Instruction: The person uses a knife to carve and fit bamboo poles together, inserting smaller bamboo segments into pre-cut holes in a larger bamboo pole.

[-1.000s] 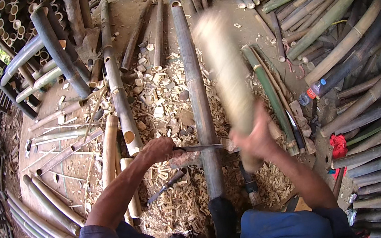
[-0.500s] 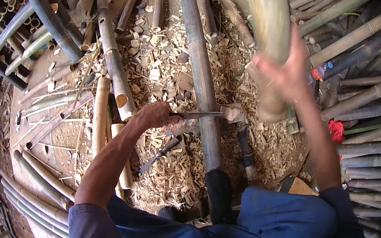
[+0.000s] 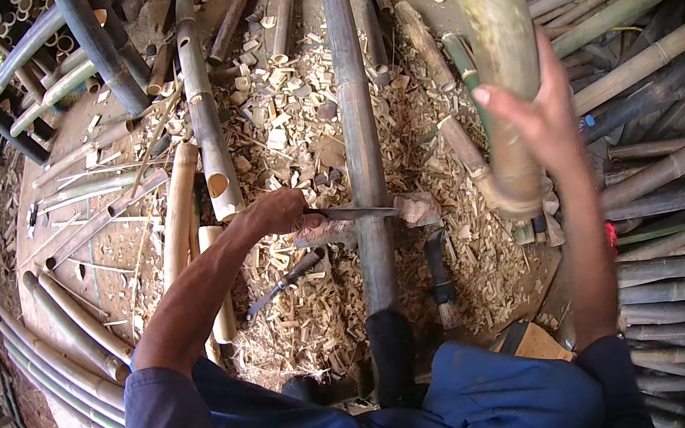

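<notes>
My left hand is closed round the handle of a knife. Its dark blade lies across a long grey-green bamboo pole, which runs away from me over a rough wooden block. The near end of the pole meets my dark boot. On the right, my right hand grips a thick, pale bamboo piece, blurred by motion and cut off by the upper edge. Its lower end hangs beside a short bamboo offcut.
Pale wood chips cover the ground around the pole. A second knife lies left of it and a dark blade right of it. Stacked bamboo poles line the right side; a holed bamboo tube lies at left.
My right hand and the thick bamboo piece have shifted to the right. My right arm now hides most of a bottle and a red object. My left hand stays with the knife across the pole.
</notes>
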Motion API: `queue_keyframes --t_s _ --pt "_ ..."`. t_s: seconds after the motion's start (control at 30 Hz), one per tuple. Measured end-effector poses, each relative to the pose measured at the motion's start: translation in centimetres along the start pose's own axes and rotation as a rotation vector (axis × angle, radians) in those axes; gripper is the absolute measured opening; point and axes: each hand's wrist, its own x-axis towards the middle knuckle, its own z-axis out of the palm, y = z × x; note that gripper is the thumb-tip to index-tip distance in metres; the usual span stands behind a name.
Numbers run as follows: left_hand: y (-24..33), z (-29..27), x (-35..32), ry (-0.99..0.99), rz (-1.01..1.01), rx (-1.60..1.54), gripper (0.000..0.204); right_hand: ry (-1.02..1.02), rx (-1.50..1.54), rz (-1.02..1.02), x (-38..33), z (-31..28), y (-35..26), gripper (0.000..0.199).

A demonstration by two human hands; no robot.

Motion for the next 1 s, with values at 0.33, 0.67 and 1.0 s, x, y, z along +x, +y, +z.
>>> queue_keyframes --t_s 0.33,0.67,1.0 --pt "0.3 0.2 0.5 -0.121 -0.055 -0.043 0.056 -0.716 -0.407 0.36 -5.3 4.8 6.1 0.063" --pt "1.6 -0.8 0.4 -0.123 -0.068 -0.124 0.06 -0.011 -0.152 0.233 -10.7 8.2 4.7 0.076" --pt "1.2 -2.0 0.5 -0.447 -0.307 -0.411 0.033 -0.391 0.096 0.542 -12.3 3.9 9.3 0.088"
